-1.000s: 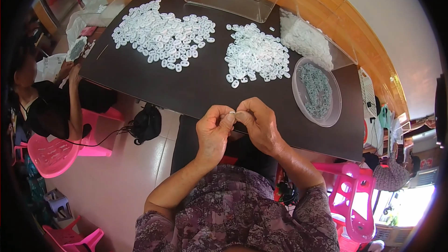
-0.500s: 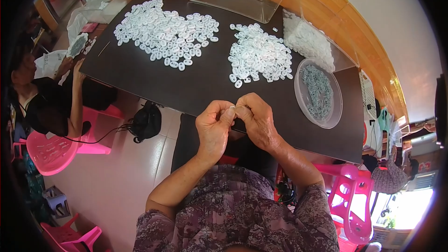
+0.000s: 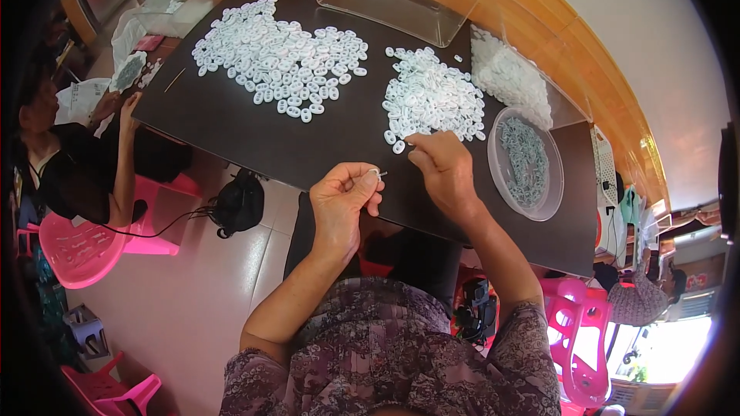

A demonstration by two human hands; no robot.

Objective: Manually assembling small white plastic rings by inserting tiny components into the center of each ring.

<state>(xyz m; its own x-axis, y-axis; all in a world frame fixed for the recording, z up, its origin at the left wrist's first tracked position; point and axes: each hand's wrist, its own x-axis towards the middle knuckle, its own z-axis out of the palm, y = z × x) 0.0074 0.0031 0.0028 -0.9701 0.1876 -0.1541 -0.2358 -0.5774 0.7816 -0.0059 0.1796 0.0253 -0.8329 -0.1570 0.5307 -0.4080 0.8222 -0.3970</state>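
Note:
My left hand [image 3: 343, 199] is closed in a pinch above the table's near edge. Between its thumb and forefinger sits a small white plastic piece [image 3: 373, 172], with a thin greyish pin-like part sticking out to the right. My right hand [image 3: 447, 173] is at the near side of the right pile of small white two-holed oval pieces [image 3: 433, 96]. Its forefinger and thumb are bent and slightly apart, close to a loose oval piece [image 3: 398, 147]; I see nothing held between them. A larger pile of such ovals [image 3: 277, 58] lies farther left.
On the right, a round clear tub [image 3: 552, 185] holds many small grey metal parts. Behind it, a clear bin [image 3: 509, 77] contains white pieces. Another clear bin [image 3: 385, 9] stands at the back of the dark table [image 3: 254, 135]. A person [image 3: 77, 154] sits at left near a pink chair [image 3: 85, 250].
My hands have parted. The right hand has moved forward to the right pile's near edge, while the left keeps its pinch on the small piece and has shifted slightly left.

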